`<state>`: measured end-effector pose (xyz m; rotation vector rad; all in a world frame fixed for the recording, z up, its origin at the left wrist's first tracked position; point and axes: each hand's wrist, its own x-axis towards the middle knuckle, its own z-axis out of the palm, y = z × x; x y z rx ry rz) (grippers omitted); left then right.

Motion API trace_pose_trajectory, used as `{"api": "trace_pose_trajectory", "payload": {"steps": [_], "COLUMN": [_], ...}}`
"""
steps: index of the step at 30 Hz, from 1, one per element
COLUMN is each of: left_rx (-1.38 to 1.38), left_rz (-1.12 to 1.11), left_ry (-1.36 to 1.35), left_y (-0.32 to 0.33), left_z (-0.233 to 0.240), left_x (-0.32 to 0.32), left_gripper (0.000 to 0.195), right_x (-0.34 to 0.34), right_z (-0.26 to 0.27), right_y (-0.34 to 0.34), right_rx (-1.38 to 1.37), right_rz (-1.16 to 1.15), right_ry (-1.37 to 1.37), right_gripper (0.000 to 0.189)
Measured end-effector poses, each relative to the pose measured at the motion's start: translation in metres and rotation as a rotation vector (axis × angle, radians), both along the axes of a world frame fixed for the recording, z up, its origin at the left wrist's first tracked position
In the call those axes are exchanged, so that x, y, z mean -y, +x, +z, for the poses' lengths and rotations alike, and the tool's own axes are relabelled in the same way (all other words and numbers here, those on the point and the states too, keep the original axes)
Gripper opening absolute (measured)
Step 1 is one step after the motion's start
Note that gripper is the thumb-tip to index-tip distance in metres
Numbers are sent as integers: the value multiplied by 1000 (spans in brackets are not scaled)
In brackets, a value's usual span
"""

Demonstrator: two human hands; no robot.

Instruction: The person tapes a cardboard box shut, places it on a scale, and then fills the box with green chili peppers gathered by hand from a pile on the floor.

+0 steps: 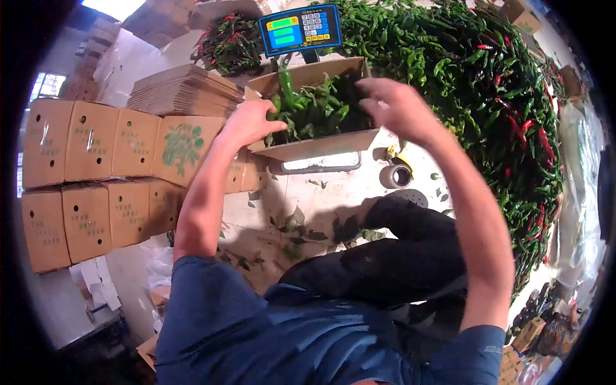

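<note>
An open cardboard box (308, 150) filled with green chili peppers (315, 108) sits in front of me on the platform of a digital scale (322, 165). My left hand (252, 121) rests over the box's left end, with thumb and fingers spread at the peppers. One long pepper (287, 86) stands nearly upright close to those fingers. At the box's right end is my right hand (397, 108), blurred, its fingers apart and nothing visible between them. Behind the box, the scale's lit display (301, 30) faces me.
A large heap of green and red peppers (481, 96) spreads along the right. Packed cartons (91, 139) are stacked at left, near flattened cardboard (183, 91). A tape dispenser (398, 174) lies on the floor (317, 192) among loose leaves. More peppers (231, 45) lie behind the scale.
</note>
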<state>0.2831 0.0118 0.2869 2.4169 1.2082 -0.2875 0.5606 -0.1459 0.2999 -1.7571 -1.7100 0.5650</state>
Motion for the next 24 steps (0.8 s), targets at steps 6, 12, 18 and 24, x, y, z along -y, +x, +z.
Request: {"api": "trace_pose_trajectory", "payload": {"steps": [6, 12, 18, 24], "left_rx": [392, 109, 89, 158], "left_rz": [-33, -388, -626, -185], "left_ry": [223, -59, 249, 271], "left_y": [26, 84, 85, 142], "left_z": [-9, -35, -38, 39], "left_x": [-2, 22, -8, 71], "left_gripper": [81, 89, 84, 40], "right_x": [164, 415, 580, 633], "right_z": [-3, -105, -180, -287], "right_y": [151, 202, 160, 96], "right_rx": [83, 236, 39, -295], "right_rz": [-392, -659, -742, -1287], "right_ry": [-166, -769, -987, -892], "right_gripper": [43, 44, 32, 52]}}
